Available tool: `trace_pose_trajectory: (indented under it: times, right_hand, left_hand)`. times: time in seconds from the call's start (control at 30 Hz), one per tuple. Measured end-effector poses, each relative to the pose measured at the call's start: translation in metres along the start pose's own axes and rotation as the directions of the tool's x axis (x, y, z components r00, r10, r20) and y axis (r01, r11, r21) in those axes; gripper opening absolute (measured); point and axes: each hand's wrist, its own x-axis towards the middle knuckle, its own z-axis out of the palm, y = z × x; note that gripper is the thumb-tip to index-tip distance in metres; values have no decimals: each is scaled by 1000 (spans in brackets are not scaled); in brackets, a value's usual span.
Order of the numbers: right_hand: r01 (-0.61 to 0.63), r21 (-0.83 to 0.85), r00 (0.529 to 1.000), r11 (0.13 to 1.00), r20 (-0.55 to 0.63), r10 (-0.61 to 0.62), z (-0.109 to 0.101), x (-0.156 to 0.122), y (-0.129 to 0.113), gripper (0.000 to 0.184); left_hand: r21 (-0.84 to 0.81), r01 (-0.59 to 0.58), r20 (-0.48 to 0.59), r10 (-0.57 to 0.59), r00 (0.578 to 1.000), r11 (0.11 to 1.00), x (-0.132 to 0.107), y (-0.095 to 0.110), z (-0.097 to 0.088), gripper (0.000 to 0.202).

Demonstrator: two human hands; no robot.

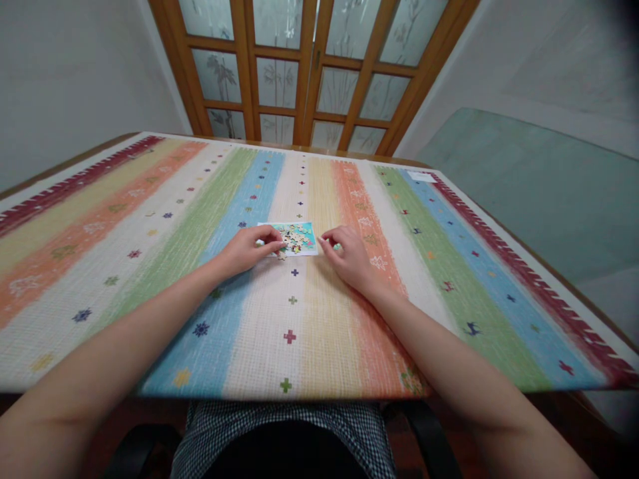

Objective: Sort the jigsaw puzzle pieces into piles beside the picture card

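**Fine pinch work at mid-frame**

Here's the left hand [254, 246], just left of centre, thumb and forefinger curled nearly together at the left side of the heap; whether a piece sits between the tips, I cannot tell. Over to the right hand [344, 251], right of centre: thumb and forefinger meet, or very nearly, just beside the heap's right side, and again any piece in that pinch is too small to make out.

Between them, centre frame, the puzzle pieces [298, 234] lie loose and overlapping on a bright blue card [313, 238]. These look like featherweights: thin, stiff, probably cardboard, easily nudged or flicked away. The place to take one is by opposite edges, thumb against fingertip; the narrow knobs could well bend or tear under a hard squeeze. The card itself seems thin and light, best held at a bare corner.

Outward again, and the striped tablecloth [329, 346] fills the middle and lower frame, with wooden doors [302, 73] across the top.
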Motion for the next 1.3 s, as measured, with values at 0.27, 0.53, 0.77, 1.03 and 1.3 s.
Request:
trace_pose_trajectory:
  times: [0.27, 0.53, 0.77, 1.03, 1.3]
  right_hand:
    - [91, 56, 979, 994, 179, -100, 20, -8, -30, 32]
    - [-53, 38, 998, 998, 20, 52, 7, 2, 5, 34]
    - [-249, -48, 957, 967, -164, 239, -14, 3, 76, 32]
    - [-299, -168, 954, 939, -73, 290, -4, -1, 93, 29]
    - [-306, -111, 946, 946, -152, 288, -6, -1, 89, 29]
  left_hand:
    - [-181, -20, 63, 32, 998, 983, -6, 13, 23, 18]
    - [272, -154, -92, 185, 978, 950, -4, -9, 11, 26]
    - [470, -57, -273, 207, 940, 881, 0, -42, -9, 28]
    - [436, -31, -286, 171, 943, 900, 0, -48, -6, 28]
    - [438, -34, -279, 172, 945, 898, -1, -47, -7, 30]
